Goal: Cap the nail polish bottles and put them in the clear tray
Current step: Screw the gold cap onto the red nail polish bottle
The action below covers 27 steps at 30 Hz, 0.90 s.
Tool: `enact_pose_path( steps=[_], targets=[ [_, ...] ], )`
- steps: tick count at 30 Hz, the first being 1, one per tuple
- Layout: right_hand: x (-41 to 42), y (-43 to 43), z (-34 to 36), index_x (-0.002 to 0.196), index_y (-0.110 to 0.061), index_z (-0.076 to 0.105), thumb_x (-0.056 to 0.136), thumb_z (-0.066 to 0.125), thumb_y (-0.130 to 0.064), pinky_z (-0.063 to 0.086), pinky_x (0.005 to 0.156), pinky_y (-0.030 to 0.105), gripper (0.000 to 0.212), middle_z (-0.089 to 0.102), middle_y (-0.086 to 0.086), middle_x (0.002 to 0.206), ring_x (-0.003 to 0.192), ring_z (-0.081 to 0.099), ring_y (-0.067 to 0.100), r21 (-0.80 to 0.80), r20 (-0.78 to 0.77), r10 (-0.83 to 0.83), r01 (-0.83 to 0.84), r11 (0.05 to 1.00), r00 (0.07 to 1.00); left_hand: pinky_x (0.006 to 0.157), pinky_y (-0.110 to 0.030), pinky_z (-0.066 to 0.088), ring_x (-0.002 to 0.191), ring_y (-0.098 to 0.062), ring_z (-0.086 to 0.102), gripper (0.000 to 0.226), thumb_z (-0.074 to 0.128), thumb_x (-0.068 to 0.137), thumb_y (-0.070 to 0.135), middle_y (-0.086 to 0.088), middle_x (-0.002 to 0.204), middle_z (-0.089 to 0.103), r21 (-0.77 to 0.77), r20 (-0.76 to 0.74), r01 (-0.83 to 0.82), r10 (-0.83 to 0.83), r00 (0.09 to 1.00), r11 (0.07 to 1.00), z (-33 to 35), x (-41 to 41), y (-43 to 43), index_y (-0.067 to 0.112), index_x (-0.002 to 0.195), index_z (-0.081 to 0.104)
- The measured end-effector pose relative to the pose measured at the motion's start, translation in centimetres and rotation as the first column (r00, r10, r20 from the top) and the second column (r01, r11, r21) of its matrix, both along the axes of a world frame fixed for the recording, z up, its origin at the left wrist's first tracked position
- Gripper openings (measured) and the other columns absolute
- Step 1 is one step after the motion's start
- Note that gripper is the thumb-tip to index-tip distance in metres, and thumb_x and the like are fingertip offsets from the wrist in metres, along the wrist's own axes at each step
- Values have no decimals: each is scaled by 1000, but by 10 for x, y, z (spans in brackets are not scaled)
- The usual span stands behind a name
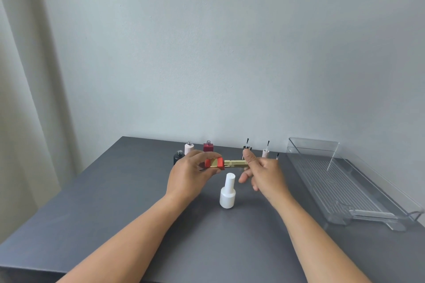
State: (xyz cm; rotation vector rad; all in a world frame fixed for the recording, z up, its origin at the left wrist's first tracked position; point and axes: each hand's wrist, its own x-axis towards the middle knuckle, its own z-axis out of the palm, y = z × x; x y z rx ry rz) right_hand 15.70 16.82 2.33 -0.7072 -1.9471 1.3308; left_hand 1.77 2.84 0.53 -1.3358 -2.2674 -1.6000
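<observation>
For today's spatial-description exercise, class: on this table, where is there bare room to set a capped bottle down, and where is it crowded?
Bare: the ribbed floor of the clear tray, and the grey table left of the white bottle. Crowded: the back row, where open bottles and upright brush caps stand close together.

Dark grey table against a pale wall, cream curtain at left
</observation>
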Motion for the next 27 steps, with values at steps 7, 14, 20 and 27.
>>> enact_pose_path(
  steps=[7,14,20,27],
  targets=[
    [0,0,-1,100,-25,65,90,64,-17,42,46,21,13,77,1,81,50,48,10,-3,-46,114,-114,993,992,65,-7,38,80,10,56,31,84,77,28,18,91,65,-1,17,-9,9,1000,1000,1,-1,-1,47,100,74],
    [3,0,1,81,-12,69,91,57,-52,37,43,20,43,72,6,63,41,42,13,-6,-21,53,-53,999,998,67,-7,39,80,7,58,31,84,78,27,17,93,66,13,22,7,-8,1000,1000,1,2,-1,47,100,74],
    [4,-2,4,110,-29,63,87,70,-36,40,44,16,26,74,1,78,46,49,8,10,-44,109,-109,994,993,67,-7,38,80,8,57,31,84,78,27,16,92,66,20,14,-2,2,1000,1000,1,2,-2,46,100,74],
    [1,1,0,87,-21,74,89,67,-13,38,43,17,11,70,-2,63,45,44,9,37,-83,45,-42,998,995,70,-12,42,82,8,57,29,83,78,30,18,89,66,8,17,2,-3,1000,1000,0,1,-1,43,103,75]
  ],
)
